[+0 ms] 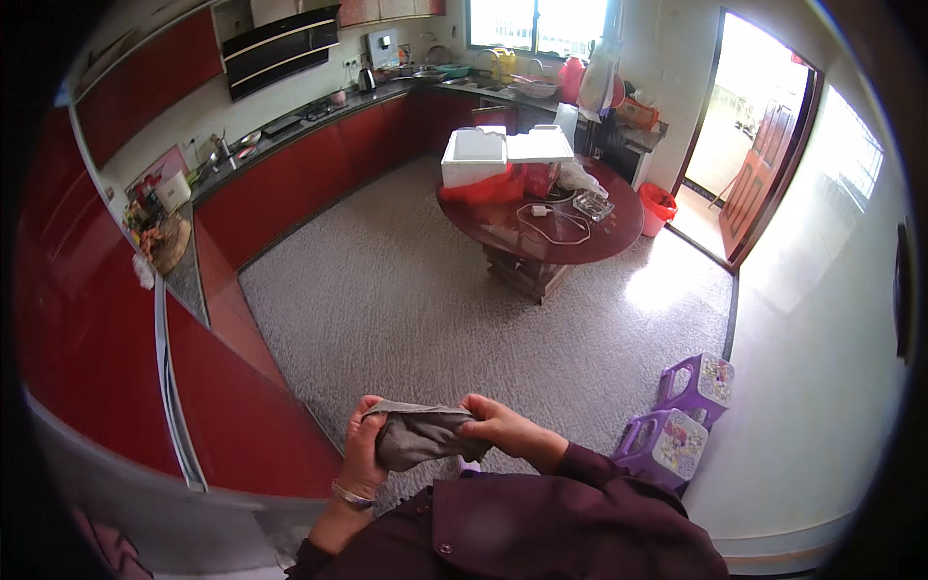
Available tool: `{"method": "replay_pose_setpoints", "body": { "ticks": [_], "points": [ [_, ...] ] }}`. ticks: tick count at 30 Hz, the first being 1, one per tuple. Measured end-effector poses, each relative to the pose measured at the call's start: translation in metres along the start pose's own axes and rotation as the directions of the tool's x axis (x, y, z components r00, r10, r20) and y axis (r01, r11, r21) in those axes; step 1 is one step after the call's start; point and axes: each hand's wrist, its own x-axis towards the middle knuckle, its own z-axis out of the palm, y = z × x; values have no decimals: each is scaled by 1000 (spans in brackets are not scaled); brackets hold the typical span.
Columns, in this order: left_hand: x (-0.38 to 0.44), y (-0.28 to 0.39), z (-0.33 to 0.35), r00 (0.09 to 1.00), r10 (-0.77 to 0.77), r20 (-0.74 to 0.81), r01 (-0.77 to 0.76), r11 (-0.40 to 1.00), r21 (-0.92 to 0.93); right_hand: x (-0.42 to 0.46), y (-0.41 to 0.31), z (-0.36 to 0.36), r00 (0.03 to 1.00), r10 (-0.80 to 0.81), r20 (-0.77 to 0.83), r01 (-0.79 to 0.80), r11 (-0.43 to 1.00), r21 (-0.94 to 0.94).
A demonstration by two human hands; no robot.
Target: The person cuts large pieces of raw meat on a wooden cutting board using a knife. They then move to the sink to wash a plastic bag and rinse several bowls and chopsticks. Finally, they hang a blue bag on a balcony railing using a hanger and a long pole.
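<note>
A grey cloth [424, 438] is stretched between my two hands, in front of my body at the bottom middle of the view. My left hand [365, 442] grips its left end, with the thumb on the upper edge and a bracelet at the wrist. At the right end, my right hand [500, 426] pinches the cloth between thumb and fingers. The cloth's upper edge is fairly straight, and its lower part hangs in folds. Some fingertips are hidden behind the fabric.
A round table [536, 250] holds a white foam box [475, 163], bags and a cable. Red cabinets [268, 196] line the left. Two purple stools [674, 449] stand by the right wall. A red bin [657, 210] is near the open door [757, 174].
</note>
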Motion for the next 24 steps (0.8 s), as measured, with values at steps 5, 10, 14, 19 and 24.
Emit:
{"method": "replay_pose_setpoints", "body": {
  "ticks": [5,10,14,19,24],
  "points": [
    [127,47,9,999,-32,-14,33,994,103,114,-50,-49,998,-49,-42,53,991,123],
    [228,65,-3,973,155,170,-229,698,678,184,-107,-75,1000,-7,-7,9,944,330],
    [312,59,-14,979,-168,119,144,971,192,230,-133,-96,990,-137,20,120,921,370],
    [417,58,-24,928,-307,212,298,952,73,308,-162,-97,807,-590,-2,560,767,-312],
    [495,67,-31,832,-287,475,264,957,117,403,-165,-98,570,-821,32,410,250,-877]
  ]
}}
